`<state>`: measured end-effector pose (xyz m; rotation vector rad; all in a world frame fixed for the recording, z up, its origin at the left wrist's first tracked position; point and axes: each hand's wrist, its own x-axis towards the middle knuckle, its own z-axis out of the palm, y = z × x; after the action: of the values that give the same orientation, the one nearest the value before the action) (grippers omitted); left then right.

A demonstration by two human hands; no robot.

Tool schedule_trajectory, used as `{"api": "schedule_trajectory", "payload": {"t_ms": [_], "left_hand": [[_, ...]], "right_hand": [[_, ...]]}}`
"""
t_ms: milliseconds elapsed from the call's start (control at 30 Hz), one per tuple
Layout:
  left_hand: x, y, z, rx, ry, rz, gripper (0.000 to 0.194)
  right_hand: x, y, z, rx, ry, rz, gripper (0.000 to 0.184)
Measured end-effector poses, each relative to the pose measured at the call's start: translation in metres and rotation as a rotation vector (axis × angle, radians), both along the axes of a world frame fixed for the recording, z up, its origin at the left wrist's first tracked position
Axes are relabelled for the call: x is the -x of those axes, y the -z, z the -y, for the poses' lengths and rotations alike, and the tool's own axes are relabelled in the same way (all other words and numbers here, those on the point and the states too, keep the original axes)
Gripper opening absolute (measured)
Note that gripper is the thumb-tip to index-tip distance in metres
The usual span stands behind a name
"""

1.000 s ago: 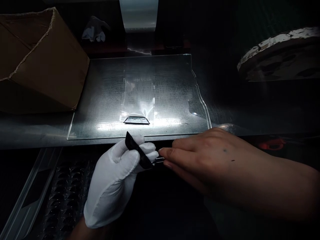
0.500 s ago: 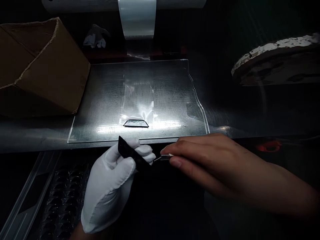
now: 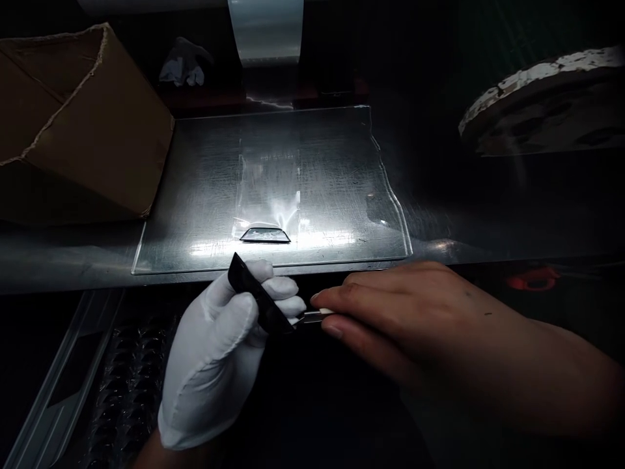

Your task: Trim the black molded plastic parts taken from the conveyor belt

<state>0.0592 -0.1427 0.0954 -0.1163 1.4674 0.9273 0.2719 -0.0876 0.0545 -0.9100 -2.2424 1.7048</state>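
My left hand (image 3: pixel 209 365), in a white cloth glove, is closed on a thin black plate (image 3: pixel 258 293) with a pointed upper corner. The plate slants down to the right, pinched between thumb and fingers. My bare right hand (image 3: pixel 400 319) grips a slim metal tool (image 3: pixel 310 316) with a pointed tip; whether it is a blade or tweezers I cannot tell. Its tip meets or nearly meets the plate's lower right end. Just beyond, a trapezoid piece with a dark outline (image 3: pixel 265 235) lies on a clear sheet (image 3: pixel 332 156) on the metal bench.
A cardboard box (image 3: pixel 122 130) stands at left. A strip of film (image 3: pixel 266 32) hangs down at the back, near a crumpled white glove or cloth (image 3: pixel 183 65). Below left, a plastic tray (image 3: pixel 129 391) carries several dark curved pieces. An orange-red handle (image 3: pixel 532 280) shows at right.
The black plate has tilted slightly steeper in my left hand. My right hand has shifted a little left, bringing the tool closer along the plate's lower end. The view has shifted slightly.
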Motion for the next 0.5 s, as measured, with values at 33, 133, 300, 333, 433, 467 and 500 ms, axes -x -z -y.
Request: {"api": "schedule_trajectory", "payload": {"t_ms": [33,133,300,333,433,467,500], "left_hand": [[0.001,0.000,0.000,0.003,0.005,-0.007,0.019],[0.002,0.000,0.000,0.002,0.038,-0.035,0.018],[0.000,-0.003,-0.002,0.036,0.031,-0.076,0.018],[-0.001,-0.004,-0.003,0.034,0.037,-0.081,0.019],[-0.002,-0.008,-0.007,0.055,0.080,-0.116,0.016],[-0.003,-0.009,-0.008,0.068,0.096,-0.134,0.015],[-0.003,-0.009,-0.010,0.082,0.111,-0.155,0.016]], "right_hand": [[0.001,0.000,-0.001,-0.009,-0.008,0.010,0.020],[0.004,0.000,-0.004,-0.044,-0.030,0.036,0.025],[0.007,0.000,-0.006,-0.111,-0.049,0.060,0.025],[0.007,-0.001,-0.006,-0.119,-0.054,0.062,0.025],[0.008,-0.001,-0.006,-0.162,-0.072,0.074,0.028],[0.008,-0.001,-0.006,-0.183,-0.080,0.075,0.028],[0.007,-0.001,-0.007,-0.201,-0.087,0.078,0.027]]}}
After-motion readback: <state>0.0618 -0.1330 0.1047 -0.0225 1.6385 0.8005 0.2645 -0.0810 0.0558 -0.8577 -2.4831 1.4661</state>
